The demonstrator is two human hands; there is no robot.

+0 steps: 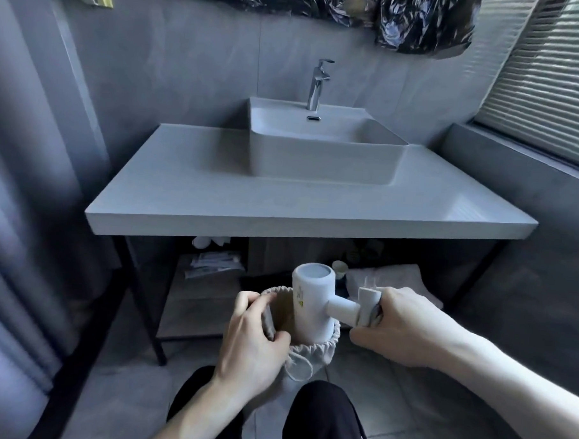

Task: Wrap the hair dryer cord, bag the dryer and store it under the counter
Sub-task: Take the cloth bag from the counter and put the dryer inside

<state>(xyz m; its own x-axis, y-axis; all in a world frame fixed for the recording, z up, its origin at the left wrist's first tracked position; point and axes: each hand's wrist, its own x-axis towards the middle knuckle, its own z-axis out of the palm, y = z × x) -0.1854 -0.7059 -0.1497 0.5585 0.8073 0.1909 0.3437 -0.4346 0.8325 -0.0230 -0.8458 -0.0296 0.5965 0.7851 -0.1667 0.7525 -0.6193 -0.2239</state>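
Bagging goes best slowly: left hand (255, 334) pinches the bag (312, 353) rim wide, right hand (406, 327) grips the dryer (312, 306) handle and plug (368, 297), pushing straight down.

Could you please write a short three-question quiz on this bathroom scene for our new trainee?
1. True or false: the hair dryer is fully inside the bag.
2. Which hand grips the dryer's handle together with the plug? A) left hand B) right hand
3. Fill in: the left hand holds open the bag's ____.

Key:
1. False; only its lower end is in.
2. B
3. Rim
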